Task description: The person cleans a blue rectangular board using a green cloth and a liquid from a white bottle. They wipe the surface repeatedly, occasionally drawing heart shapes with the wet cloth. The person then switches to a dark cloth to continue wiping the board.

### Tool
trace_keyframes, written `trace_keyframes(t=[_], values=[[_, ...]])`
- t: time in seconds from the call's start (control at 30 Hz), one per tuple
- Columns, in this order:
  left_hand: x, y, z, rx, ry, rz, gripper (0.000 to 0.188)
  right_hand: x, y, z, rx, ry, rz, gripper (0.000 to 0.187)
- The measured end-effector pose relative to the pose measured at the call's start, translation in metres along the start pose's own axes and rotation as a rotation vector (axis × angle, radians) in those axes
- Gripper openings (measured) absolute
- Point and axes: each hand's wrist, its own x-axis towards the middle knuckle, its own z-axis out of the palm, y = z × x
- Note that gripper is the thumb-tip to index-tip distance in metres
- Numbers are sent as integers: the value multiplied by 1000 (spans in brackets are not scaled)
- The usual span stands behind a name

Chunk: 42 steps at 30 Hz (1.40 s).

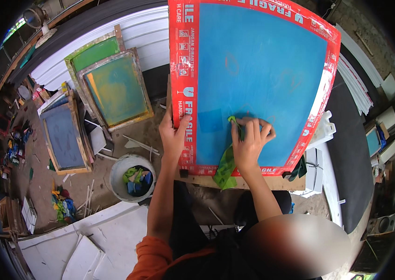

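Observation:
A large blue screen-printing screen (263,60) with red printed tape along its border stands tilted in front of me. My left hand (174,135) grips its left edge, thumb on the tape and fingers partly hidden behind. My right hand (249,142) is closed on a green cloth (226,168) against the lower middle of the blue mesh. A tail of the cloth hangs down over the bottom tape. Faint reddish marks show on the mesh, and a darker blue rectangle lies left of the right hand.
At my left, a grey bucket (118,179) holds coloured rags. Beyond it lean a yellow-stained screen (118,88), a green screen (95,53) and a grey-blue screen (66,137). Thin white strips and rags litter the floor. A white jug (323,128) stands right of the blue screen.

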Motion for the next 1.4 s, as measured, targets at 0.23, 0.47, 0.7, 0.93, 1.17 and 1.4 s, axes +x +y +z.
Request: trace_keyframes(t=[0.23,0.47,0.7,0.93,1.17,1.4], values=[[-1,0,1,-19,14,-38,39,13,-6,7,24,19,40,19],[0,5,1,3,10,-52,39,13,-13,6,42,10,29,20],[-2,4,0,-59,15,-52,40,22,-14,11,17,36,-1,20],[0,6,3,-50,10,-41,41,19,-17,8,17,19,-34,19],[-1,5,2,-87,3,-69,41,3,-18,9,47,16,11,20],[-1,7,0,-46,-2,-48,40,24,-10,7,33,42,-7,19]])
